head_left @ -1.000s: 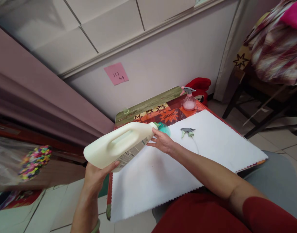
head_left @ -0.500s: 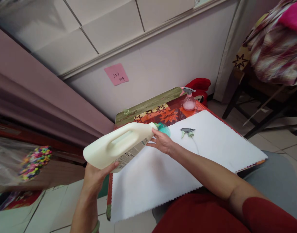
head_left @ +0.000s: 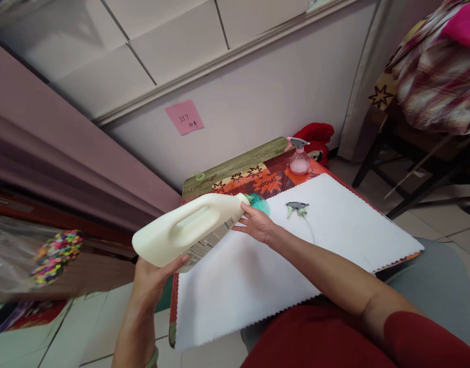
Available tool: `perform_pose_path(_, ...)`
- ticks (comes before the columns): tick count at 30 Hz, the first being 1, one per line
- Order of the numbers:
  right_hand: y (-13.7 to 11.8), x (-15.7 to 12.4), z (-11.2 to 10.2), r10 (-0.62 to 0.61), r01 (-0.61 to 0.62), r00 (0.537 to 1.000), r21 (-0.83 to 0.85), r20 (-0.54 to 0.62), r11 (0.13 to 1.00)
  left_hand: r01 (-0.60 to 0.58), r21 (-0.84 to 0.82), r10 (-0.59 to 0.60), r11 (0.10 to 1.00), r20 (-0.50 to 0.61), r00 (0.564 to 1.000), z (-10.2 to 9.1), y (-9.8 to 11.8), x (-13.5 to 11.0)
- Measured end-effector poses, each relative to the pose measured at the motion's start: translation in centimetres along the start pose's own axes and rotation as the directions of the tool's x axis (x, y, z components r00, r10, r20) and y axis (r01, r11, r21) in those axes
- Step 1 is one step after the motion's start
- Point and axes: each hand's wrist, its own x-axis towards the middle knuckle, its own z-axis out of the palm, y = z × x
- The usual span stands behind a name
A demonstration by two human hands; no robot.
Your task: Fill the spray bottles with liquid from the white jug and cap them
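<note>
A large cream plastic jug (head_left: 188,229) with a moulded handle is tipped on its side, its mouth against a small teal bottle (head_left: 261,204). My left hand (head_left: 152,280) cups the jug's base from below, fingers wrapped round it. My right hand (head_left: 256,223) is closed around the jug's neck and the teal bottle beside it. A loose grey and green spray head (head_left: 297,208) with its tube lies on the white cloth (head_left: 296,255) to the right of my right hand.
The cloth covers a small table with an orange patterned top (head_left: 269,181). A pink spray bottle (head_left: 299,157) stands at the table's far edge, a red object behind it. A chair with clothes (head_left: 434,76) stands at right. A pink note (head_left: 184,116) is stuck on the wall.
</note>
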Motion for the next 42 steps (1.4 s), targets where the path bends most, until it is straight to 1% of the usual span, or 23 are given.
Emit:
perform_pose_path(8, -0.03, 0.00, 0.02, 0.008, -0.008, 1.000, 0.000, 0.006, 1.000, 0.005, -0.025, -0.005, 1.000, -0.013, 1.000, 0.27, 0.29, -0.08)
perform_pose_path(14, -0.03, -0.09, 0.15, 0.009, -0.009, 1.000, -0.004, -0.003, 1.000, 0.002, -0.008, -0.002, 1.000, 0.000, 1.000, 0.05, 0.11, 0.01)
perform_pose_path(21, -0.10, -0.19, 0.19, 0.004, -0.004, 1.000, -0.002, 0.000, 1.000, 0.000, -0.014, 0.000, 1.000, -0.003, 1.000, 0.30, 0.30, -0.02)
perform_pose_path(29, -0.21, -0.15, 0.22, 0.004, -0.004, 1.000, -0.011, -0.002, 1.000, -0.001, -0.025, 0.001, 1.000, -0.002, 1.000, 0.00, -0.09, 0.03)
perform_pose_path(36, -0.05, 0.12, 0.04, -0.001, 0.001, 1.000, -0.006, 0.011, 1.000, 0.010, -0.029, -0.010, 1.000, -0.018, 1.000, 0.16, 0.29, -0.07)
perform_pose_path(42, -0.13, 0.10, 0.12, 0.006, -0.006, 1.000, -0.004, 0.003, 1.000, 0.013, -0.022, -0.013, 1.000, -0.010, 1.000, 0.29, 0.41, -0.03)
